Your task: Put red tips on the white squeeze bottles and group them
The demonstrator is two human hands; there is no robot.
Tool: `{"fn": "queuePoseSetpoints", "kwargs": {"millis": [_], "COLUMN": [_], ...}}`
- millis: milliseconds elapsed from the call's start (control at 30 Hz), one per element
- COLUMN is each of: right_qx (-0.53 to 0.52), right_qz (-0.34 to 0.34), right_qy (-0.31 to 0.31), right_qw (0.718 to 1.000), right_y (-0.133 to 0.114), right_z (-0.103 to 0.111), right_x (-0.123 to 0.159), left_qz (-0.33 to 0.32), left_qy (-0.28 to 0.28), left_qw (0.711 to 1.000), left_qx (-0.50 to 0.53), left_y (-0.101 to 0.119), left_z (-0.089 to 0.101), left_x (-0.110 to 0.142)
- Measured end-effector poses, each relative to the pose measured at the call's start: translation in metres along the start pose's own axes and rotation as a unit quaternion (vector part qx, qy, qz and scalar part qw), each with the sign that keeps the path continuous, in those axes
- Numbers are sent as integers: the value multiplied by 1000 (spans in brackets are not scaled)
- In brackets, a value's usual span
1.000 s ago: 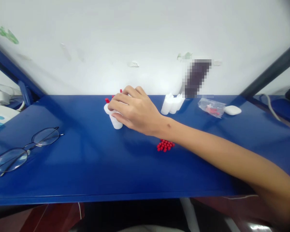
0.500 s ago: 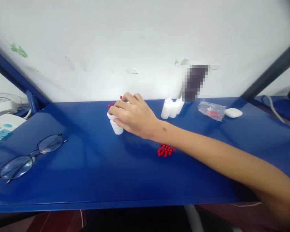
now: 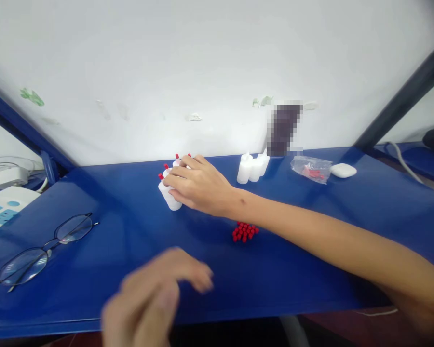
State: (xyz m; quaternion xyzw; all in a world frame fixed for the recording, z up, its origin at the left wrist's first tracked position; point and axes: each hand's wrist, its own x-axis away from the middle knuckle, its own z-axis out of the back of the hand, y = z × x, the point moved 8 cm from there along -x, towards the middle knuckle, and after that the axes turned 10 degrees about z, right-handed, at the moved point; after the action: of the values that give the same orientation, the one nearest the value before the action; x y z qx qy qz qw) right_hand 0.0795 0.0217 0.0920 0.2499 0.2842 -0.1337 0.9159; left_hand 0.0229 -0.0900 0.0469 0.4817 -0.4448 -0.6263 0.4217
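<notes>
My right hand (image 3: 202,189) curves over a group of small white plastic squeeze bottles (image 3: 170,196) with red caps, at the left middle of the table. Its fingers are wrapped round a bottle, and they hide part of the group. Into the front of the view comes my left hand (image 3: 148,294), blurred by motion. Its thumb and index finger are apart, and nothing shows between them. Below my right wrist stand several loose red caps (image 3: 245,231) in a cluster. White bottles (image 3: 250,168) without red caps stand farther back on the right.
On the blue table (image 3: 104,193) lie glasses (image 3: 45,248) at the left, near a white power strip (image 3: 7,205). A clear bag (image 3: 311,169) with red pieces and a white rounded case (image 3: 343,170) lie at right. A pixelated dark object (image 3: 285,129) leans on the wall.
My left hand has come into view at the front. My right hand stays at the bottles, and more of their red caps show. The view has tilted slightly.
</notes>
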Motion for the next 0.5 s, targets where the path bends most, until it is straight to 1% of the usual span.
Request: {"fn": "queuePoseSetpoints", "kwargs": {"millis": [33, 67, 100, 133, 167, 200, 233, 267, 300, 333, 367, 400, 467, 500], "right_qx": [-7, -17, -30, -44, -58, -68, -69, -62, -48, -32, -13, -6, -43, -65], "right_qz": [5, 6, 9, -4, -28, -55, -89, -133, -185, -235, -278, -305, -325, -325], "right_qy": [10, 15, 12, 2, -13, -34, -54, -75, -96, -130, -170, -202, -266, -286], "right_qw": [1000, 1000, 999, 999, 998, 996, 992, 986, 977, 963, 945, 931, 907, 899], "right_y": [0, 2, 5, 11, 21, 32, 46, 62, 81, 99, 115, 128, 142, 145], "right_z": [4, 8, 12, 17, 23, 29, 36, 43, 51, 56, 60, 62, 58, 55], "right_x": [3, 7, 13, 20, 28, 38, 48, 59, 71, 84, 95, 104, 116, 119], "left_qz": [-34, -84, -111, -106, -98, -123, -158, -208, -254, -302, -322, -324, -307, -263], "left_qy": [149, 243, 276, 275, 256, 251, 237, 216, 193, 134, 66, 9, -84, -112], "left_qw": [985, 950, 923, 913, 909, 897, 885, 873, 862, 855, 853, 856, 878, 896], "left_qx": [-85, -179, -244, -282, -315, -343, -369, -384, -394, -399, -405, -403, -357, -339], "left_y": [5, 14, 18, 17, 14, 17, 22, 29, 36, 40, 41, 39, 33, 25], "left_z": [38, 65, 83, 97, 106, 111, 108, 100, 87, 67, 45, 25, -8, -19], "left_x": [-13, -23, -36, -50, -64, -71, -75, -76, -75, -74, -74, -76, -81, -89]}}
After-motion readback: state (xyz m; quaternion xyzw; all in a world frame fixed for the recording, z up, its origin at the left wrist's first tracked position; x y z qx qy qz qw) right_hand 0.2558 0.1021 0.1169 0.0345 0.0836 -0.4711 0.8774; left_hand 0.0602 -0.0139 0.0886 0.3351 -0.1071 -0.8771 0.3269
